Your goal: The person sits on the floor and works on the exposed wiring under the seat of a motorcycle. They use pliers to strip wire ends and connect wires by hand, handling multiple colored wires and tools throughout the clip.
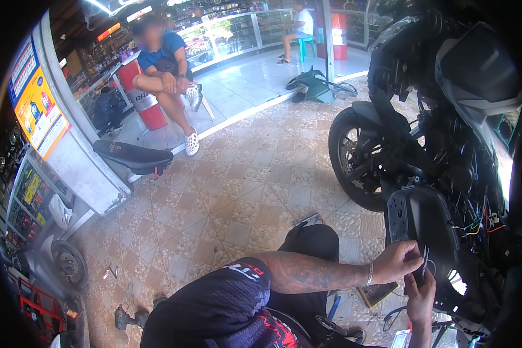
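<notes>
Close together beside the partly stripped motorcycle [426,217], both hands are closed in a pinch. Between my left hand [401,262] and my right hand [420,297] stands a slim, dark, pointed piece [426,255], roughly upright. Its kind is too small to make out. The left fingers pinch at its side from above, and the right thumb and fingers close just below, almost touching the left hand. Behind them are the motorcycle's black footboard panel [423,214] and exposed coloured wires [478,223].
A motorcycle seat [132,155] lies by the shop's doorway post. Dark green fairing parts [313,86] rest at the shop's edge. A power drill [122,318] is on the tiled floor at lower left. One person [162,64] sits facing me; another [300,29] sits farther back.
</notes>
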A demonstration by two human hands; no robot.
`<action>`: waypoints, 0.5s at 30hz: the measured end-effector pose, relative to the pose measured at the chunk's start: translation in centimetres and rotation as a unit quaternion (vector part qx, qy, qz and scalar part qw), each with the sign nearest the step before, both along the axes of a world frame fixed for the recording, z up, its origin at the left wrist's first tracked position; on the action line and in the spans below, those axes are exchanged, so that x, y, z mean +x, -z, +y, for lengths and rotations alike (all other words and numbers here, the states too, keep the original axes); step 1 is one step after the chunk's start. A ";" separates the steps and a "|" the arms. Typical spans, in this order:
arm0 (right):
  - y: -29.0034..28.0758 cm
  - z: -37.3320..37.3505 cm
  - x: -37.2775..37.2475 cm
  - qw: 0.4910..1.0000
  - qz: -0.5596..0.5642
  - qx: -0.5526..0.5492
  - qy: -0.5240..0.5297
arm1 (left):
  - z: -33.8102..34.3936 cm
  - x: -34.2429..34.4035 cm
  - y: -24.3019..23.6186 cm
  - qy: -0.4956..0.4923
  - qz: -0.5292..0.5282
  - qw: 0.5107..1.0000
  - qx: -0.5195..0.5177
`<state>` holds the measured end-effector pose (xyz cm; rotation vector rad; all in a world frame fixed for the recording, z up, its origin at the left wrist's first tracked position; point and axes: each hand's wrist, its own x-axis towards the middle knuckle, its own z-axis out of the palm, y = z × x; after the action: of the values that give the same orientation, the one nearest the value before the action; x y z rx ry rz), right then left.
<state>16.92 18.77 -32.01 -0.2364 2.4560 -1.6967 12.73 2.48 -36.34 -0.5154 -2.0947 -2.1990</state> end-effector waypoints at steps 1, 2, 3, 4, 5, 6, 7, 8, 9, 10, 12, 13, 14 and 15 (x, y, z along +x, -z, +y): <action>0.0 0.0 0.0 1.000 -0.003 0.003 0.001 | 0.0 0.0 0.0 0.001 -0.008 1.000 0.001; 0.0 0.0 0.0 1.000 0.001 -0.003 -0.002 | 0.0 0.0 0.1 -0.001 -0.001 1.000 0.004; 0.0 0.0 0.0 1.000 0.000 -0.007 -0.003 | 0.1 0.0 0.1 -0.002 -0.002 1.000 0.005; 0.1 0.0 0.0 1.000 -0.005 -0.010 -0.003 | 0.1 0.0 0.1 -0.001 -0.008 1.000 0.007; 0.1 -0.1 -0.1 1.000 -0.001 -0.011 -0.005 | 0.1 0.0 0.2 -0.006 0.004 1.000 0.006; 0.1 -0.1 -0.1 1.000 -0.001 -0.009 -0.005 | 0.1 -0.1 0.2 -0.009 0.010 1.000 0.006; 0.2 0.0 -0.1 1.000 -0.005 -0.007 -0.005 | 0.1 -0.1 0.2 -0.011 0.016 1.000 0.006; 0.2 0.0 -0.1 1.000 -0.001 -0.001 -0.005 | 0.1 -0.1 0.3 -0.010 0.016 1.000 0.006; 0.2 0.0 -0.1 1.000 -0.001 0.005 -0.004 | 0.1 -0.1 0.3 -0.009 0.015 1.000 0.006; 0.2 0.0 -0.1 1.000 -0.004 0.011 -0.002 | 0.1 -0.1 0.3 -0.008 0.015 1.000 0.005; 0.2 0.0 -0.2 1.000 -0.003 0.008 -0.004 | 0.1 -0.1 0.4 -0.007 0.017 1.000 0.007; 0.2 0.0 -0.2 1.000 -0.007 0.007 -0.003 | 0.1 -0.1 0.4 -0.007 0.018 1.000 0.009; 0.2 0.0 -0.2 1.000 -0.004 0.005 -0.003 | 0.1 -0.1 0.4 -0.005 0.015 1.000 0.011; 0.2 0.0 -0.2 1.000 -0.004 0.004 -0.002 | 0.1 -0.1 0.4 -0.003 0.013 1.000 0.013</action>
<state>16.76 18.78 -32.20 -0.2333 2.4537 -1.6831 12.58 2.62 -36.76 -0.5304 -2.0493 -2.2016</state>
